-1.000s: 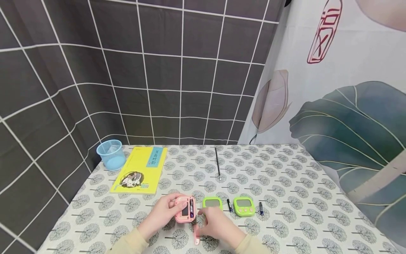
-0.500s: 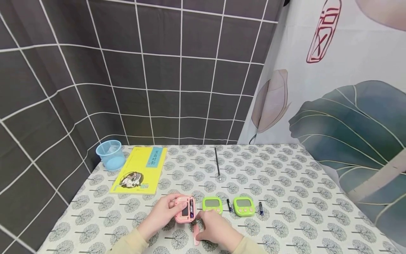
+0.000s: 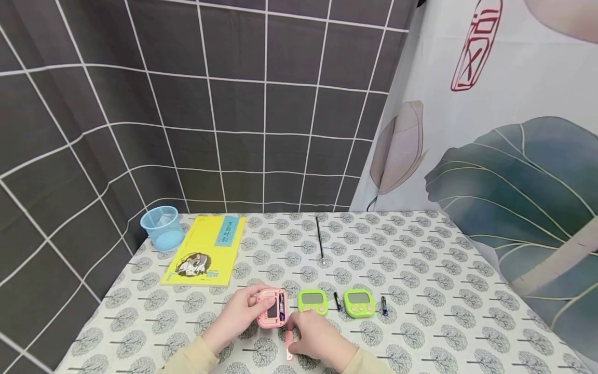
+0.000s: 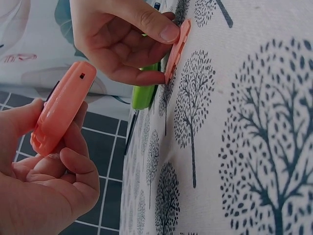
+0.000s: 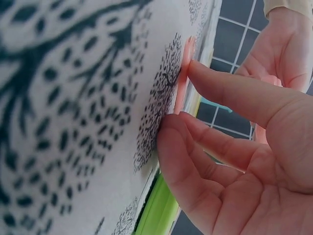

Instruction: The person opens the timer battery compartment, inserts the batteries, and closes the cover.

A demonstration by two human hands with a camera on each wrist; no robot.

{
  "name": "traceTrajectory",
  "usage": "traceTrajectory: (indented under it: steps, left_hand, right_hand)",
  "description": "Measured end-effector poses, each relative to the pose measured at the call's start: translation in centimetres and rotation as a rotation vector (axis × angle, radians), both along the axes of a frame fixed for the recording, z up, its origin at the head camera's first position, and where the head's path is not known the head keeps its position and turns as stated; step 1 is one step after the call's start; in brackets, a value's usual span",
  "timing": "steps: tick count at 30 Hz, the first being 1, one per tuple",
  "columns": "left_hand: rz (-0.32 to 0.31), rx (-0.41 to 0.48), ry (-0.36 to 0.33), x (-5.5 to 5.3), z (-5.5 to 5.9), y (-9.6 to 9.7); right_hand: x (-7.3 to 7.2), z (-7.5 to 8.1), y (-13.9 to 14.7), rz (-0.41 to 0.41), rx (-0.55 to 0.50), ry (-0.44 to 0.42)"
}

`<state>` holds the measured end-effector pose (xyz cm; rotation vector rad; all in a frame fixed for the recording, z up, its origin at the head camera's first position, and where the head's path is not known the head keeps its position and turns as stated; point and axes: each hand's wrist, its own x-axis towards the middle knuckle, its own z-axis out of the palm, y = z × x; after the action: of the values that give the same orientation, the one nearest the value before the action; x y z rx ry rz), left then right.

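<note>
My left hand (image 3: pixel 245 309) grips a pink digital timer (image 3: pixel 266 323), its back facing up with the battery compartment uncovered. A dark battery (image 3: pixel 282 306) lies in that compartment. In the left wrist view the timer (image 4: pixel 64 107) is edge-on between thumb and curled fingers, raised off the cloth. To its right, my right hand (image 3: pixel 315 332) is low at the table, pinching a slim pink battery cover (image 3: pixel 289 355) between thumb and fingers. The right wrist view has the thumb on the cover (image 5: pixel 183 81) and the fingertips down at the cloth beside its edge.
Two green timers (image 3: pixel 359 310) lie face up just beyond and right of my right hand, with a loose battery (image 3: pixel 384 306) beside each. Farther back are a thin black rod (image 3: pixel 320 239), a yellow book (image 3: pixel 205 254) and a blue mesh basket (image 3: pixel 165 231) on the tree-patterned cloth.
My right hand has shifted slightly left and settled with its fingers around the pink battery cover. The left hand and the pink timer have stayed in place.
</note>
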<state>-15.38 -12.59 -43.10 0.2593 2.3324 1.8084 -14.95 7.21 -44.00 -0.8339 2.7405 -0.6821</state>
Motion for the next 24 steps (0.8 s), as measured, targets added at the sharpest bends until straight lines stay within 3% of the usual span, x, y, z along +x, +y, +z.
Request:
traceTrajectory:
  steps: [11, 18, 24]
  left_hand:
    - [0.011, -0.002, -0.018, 0.09, -0.01, -0.08]
    - [0.012, -0.015, -0.018, 0.00, 0.16, -0.07]
    - [0.012, -0.022, -0.012, 0.06, 0.24, -0.03]
  right_hand:
    - [0.21, 0.01, 0.10, 0.024, -0.021, -0.007]
    - [0.20, 0.07, 0.07, 0.033, 0.018, -0.020]
    - [0.20, -0.09, 0.18, 0.047, -0.029, -0.038]
